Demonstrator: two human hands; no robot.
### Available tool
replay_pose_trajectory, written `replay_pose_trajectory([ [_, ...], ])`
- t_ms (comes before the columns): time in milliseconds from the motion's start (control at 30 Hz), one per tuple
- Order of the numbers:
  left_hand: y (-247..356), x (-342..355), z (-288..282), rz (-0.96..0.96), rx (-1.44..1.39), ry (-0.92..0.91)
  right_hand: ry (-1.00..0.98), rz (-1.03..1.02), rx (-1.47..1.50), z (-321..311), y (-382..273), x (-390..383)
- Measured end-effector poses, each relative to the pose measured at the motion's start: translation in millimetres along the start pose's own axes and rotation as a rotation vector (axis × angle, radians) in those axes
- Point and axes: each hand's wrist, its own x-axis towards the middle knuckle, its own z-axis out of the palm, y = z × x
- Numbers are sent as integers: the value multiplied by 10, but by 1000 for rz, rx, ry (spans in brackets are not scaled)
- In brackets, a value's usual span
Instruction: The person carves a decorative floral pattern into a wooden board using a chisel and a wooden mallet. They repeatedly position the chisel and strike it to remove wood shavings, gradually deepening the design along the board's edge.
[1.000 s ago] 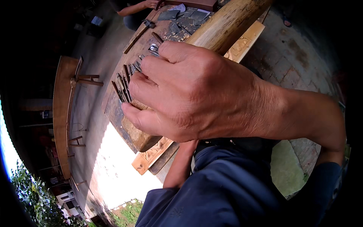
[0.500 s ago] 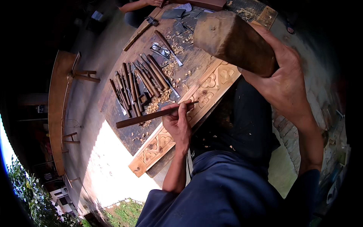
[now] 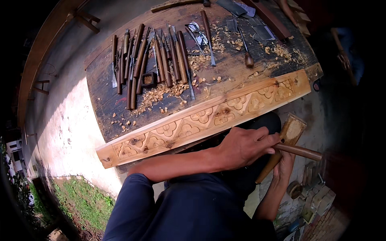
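Observation:
My left hand [image 3: 246,147] reaches across my lap to the right, its fingers closed on a chisel [image 3: 302,152] with a dark wooden handle that points right. Its blade is hidden by my fingers. Just below, my right hand [image 3: 284,164] grips a wooden mallet [image 3: 293,130]; the worn pale face of its head is turned up and its tapered handle slants down to the left. The chisel crosses in front of the mallet; whether they touch, I cannot tell. Beyond both hands a long plank [image 3: 205,116] carved with a row of flower shapes lies along the table's near edge.
Several chisels and gouges [image 3: 159,60] lie side by side on the dark worktable [image 3: 233,76] among wood shavings [image 3: 155,94]. Eyeglasses [image 3: 198,33], a round-handled tool [image 3: 248,60] and sandpaper sheets [image 3: 263,32] lie farther right. Another person's hand [image 3: 343,61] shows at the far right.
My view has turned to the right. My left hand has brought the chisel from over the plank to the mallet, and its handle now points right. The raised mallet has come down beside my lap.

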Motion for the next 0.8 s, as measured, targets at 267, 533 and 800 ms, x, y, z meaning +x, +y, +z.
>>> replay_pose_trajectory([
  [267, -297, -20, 312, 252, 143, 110, -194, 25, -29, -8, -86, 145],
  [533, -361, 84, 298, 67, 71, 313, -255, 11, -33, -204, 2, 206],
  [800, -408, 115, 316, 19, 36, 428, -280, 32, -78, -255, 29, 259],
])
